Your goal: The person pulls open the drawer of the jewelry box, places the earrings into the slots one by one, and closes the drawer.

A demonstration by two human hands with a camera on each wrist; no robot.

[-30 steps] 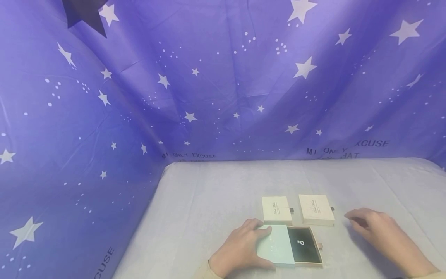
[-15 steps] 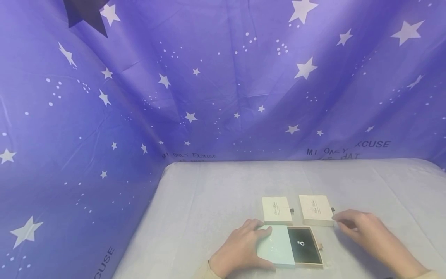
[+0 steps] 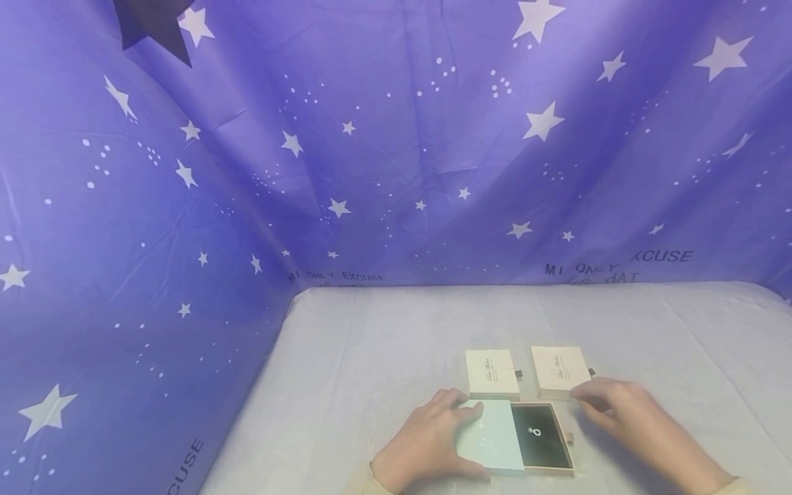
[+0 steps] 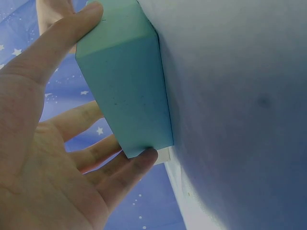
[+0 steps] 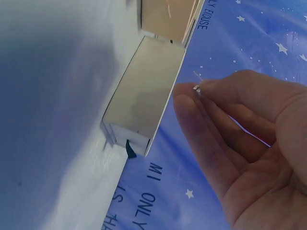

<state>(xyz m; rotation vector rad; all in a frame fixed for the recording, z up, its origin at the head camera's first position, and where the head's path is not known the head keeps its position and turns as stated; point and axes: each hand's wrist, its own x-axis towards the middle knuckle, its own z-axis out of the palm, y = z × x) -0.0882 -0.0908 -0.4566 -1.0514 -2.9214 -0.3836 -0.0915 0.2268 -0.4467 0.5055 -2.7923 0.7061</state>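
Observation:
My left hand (image 3: 427,434) spans the mint-green sleeve of a jewellery box (image 3: 495,440), gripping it between thumb and fingers on the table. Its drawer (image 3: 544,454) is pulled out to the right, showing a black insert with a small silver earring (image 3: 535,432) on it. To the right, above the table, my right hand (image 3: 634,416) pinches a tiny silver earring (image 5: 197,89) between thumb and index finger. A thin pin sticks out of it in the right wrist view; the fingertips cover the rest. The left wrist view shows the mint sleeve's end (image 4: 124,100) between thumb and fingers.
Two cream boxes with printed lids and dark pull tabs lie behind the mint box: the left cream box (image 3: 490,371) and the right cream box (image 3: 559,370). A purple star-patterned curtain (image 3: 402,137) hangs behind and left of the cloth-covered table (image 3: 346,385).
My right hand has moved left, from right of the cream boxes to near the open drawer's right side. The left hand and the boxes have stayed in place.

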